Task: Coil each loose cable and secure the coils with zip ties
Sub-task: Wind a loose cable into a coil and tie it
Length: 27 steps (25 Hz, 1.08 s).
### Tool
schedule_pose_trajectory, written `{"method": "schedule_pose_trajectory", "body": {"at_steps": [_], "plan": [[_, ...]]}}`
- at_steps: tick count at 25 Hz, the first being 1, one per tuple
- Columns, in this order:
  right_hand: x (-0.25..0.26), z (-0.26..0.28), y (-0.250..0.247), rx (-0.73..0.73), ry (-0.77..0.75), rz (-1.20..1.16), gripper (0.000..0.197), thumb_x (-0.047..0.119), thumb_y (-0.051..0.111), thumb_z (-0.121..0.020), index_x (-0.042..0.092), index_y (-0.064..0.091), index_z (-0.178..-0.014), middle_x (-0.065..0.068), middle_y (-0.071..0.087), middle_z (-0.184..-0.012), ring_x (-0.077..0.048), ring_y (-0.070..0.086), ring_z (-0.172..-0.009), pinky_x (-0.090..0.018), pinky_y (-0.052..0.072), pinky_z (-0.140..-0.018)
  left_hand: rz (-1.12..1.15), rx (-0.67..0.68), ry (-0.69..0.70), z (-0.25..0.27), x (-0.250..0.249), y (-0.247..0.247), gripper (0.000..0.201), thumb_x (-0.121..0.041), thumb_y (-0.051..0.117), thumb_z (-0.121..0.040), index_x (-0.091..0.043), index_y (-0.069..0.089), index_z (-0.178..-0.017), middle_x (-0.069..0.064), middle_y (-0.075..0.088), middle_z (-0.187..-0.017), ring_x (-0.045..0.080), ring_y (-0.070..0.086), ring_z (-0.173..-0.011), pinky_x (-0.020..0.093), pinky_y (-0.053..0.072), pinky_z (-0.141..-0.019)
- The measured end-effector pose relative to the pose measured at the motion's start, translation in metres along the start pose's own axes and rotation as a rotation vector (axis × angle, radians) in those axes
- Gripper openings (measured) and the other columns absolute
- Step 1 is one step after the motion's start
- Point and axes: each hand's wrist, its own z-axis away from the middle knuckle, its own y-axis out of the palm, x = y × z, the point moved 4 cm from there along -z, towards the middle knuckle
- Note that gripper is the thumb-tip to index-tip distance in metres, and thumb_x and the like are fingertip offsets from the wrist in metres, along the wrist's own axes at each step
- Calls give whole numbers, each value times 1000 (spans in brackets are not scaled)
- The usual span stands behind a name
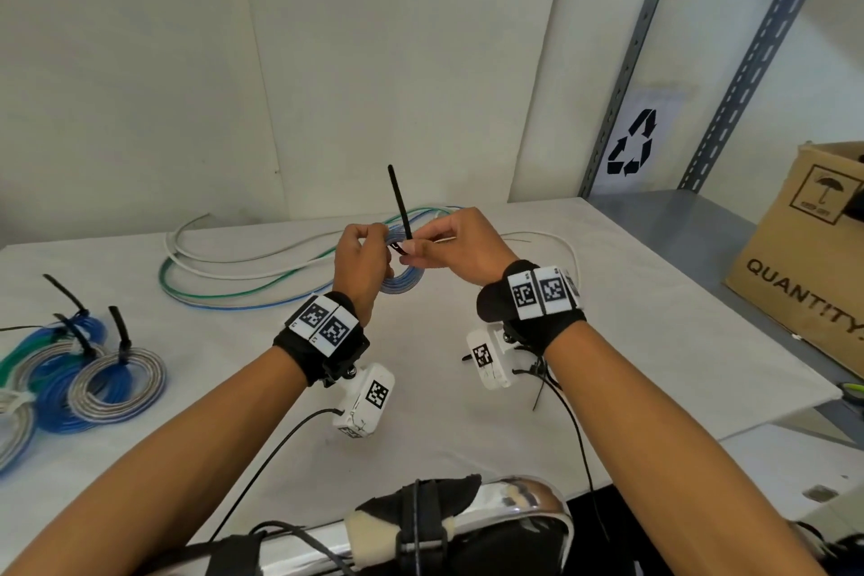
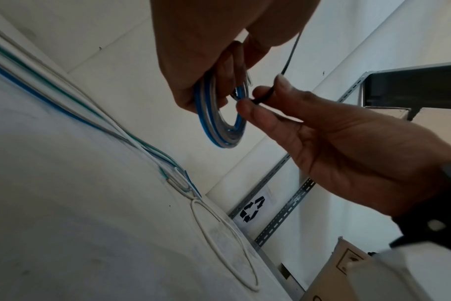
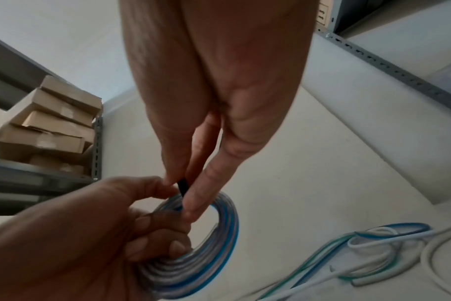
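My left hand (image 1: 362, 260) grips a small blue and clear cable coil (image 1: 403, 282) above the middle of the table; the same coil (image 2: 225, 130) (image 3: 206, 250) shows in both wrist views. My right hand (image 1: 442, 248) pinches a black zip tie (image 1: 400, 206) at the coil's top, its tail pointing up. In the right wrist view the zip tie (image 3: 182, 186) sits between thumb and forefinger. Loose white, green and blue cables (image 1: 224, 276) lie on the table behind the hands.
Several tied coils (image 1: 93, 379) with black zip ties lie at the table's left edge. A cardboard box (image 1: 804, 267) stands on a metal shelf at the right. A slotted shelf upright (image 1: 626, 70) rises at the back right. The white table (image 1: 608, 365) shows bare cloth at right.
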Motion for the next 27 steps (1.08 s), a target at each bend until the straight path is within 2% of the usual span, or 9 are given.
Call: {"method": "schedule_pose_trajectory", "body": {"at_steps": [3, 6, 9, 14, 16, 18, 21, 24, 27], "plan": [[4, -5, 10, -30, -108, 73, 12, -1, 74, -87, -5, 69, -97, -20, 71, -90, -26, 74, -80, -32, 61, -77, 11, 27, -26, -6, 3, -3, 15, -20, 48, -98, -6, 54, -98, -4, 49, -57, 12, 44, -50, 29, 43, -57], [9, -11, 21, -107, -277, 469, 8, 12, 78, -86, 11, 73, -92, -6, 64, -94, -5, 58, -78, -16, 44, -72, 14, 75, -10, -7, -2, -6, 25, -15, 45, -98, -6, 63, -83, -8, 48, -51, 11, 40, -46, 28, 41, -56], [7, -16, 26, -159, -330, 554, 5, 15, 77, -87, 15, 72, -89, 1, 51, -93, -6, 50, -82, -10, 36, -70, 27, 93, -9, -10, -6, -9, 30, -17, 45, -98, 0, 68, -88, -1, 45, -56, 14, 39, -50, 30, 41, -57], [7, -19, 30, -167, -345, 317, 9, 13, 79, -85, 14, 77, -94, 4, 62, -85, -6, 56, -70, -14, 41, -67, -28, 95, 148, -18, -15, -19, 30, -9, 44, -100, -15, 65, -79, 4, 62, -74, 16, 49, -65, 30, 42, -59], [18, -21, 30, -139, -321, 121, 7, 14, 73, -91, 8, 76, -93, 14, 66, -76, -1, 57, -64, -13, 43, -65, -65, 74, 208, -21, -23, -25, 28, -9, 45, -100, -13, 65, -81, -8, 59, -65, 12, 47, -61, 30, 42, -59], [27, -27, 33, -120, -292, 22, 16, 13, 64, -98, 9, 71, -84, 17, 58, -58, -1, 51, -53, -13, 39, -59, -78, 53, 248, -24, -33, -29, 25, -8, 46, -99, -10, 65, -84, -15, 53, -56, 8, 42, -56, 30, 41, -59], [26, -41, 45, -130, -194, -84, 30, 15, 60, -100, 11, 61, -70, 12, 45, -51, -10, 40, -49, -23, 34, -53, -77, 30, 324, -28, -45, -36, 23, -9, 46, -101, -8, 65, -87, -14, 54, -57, 11, 40, -57, 32, 39, -59], [21, -50, 56, -160, -107, -243, 29, 11, 58, -100, 7, 60, -71, 10, 44, -48, -14, 39, -47, -28, 31, -52, -56, 0, 363, -33, -50, -46, 24, -12, 47, -103, 1, 66, -97, -10, 51, -61, 13, 39, -60, 35, 38, -61], [21, -55, 62, -177, -110, -256, 29, 10, 57, -100, 7, 59, -71, 10, 48, -48, -16, 42, -48, -27, 35, -52, -40, -10, 373, -36, -47, -52, 24, -13, 47, -103, 0, 67, -100, -11, 52, -61, 18, 38, -63, 36, 35, -61]]}}
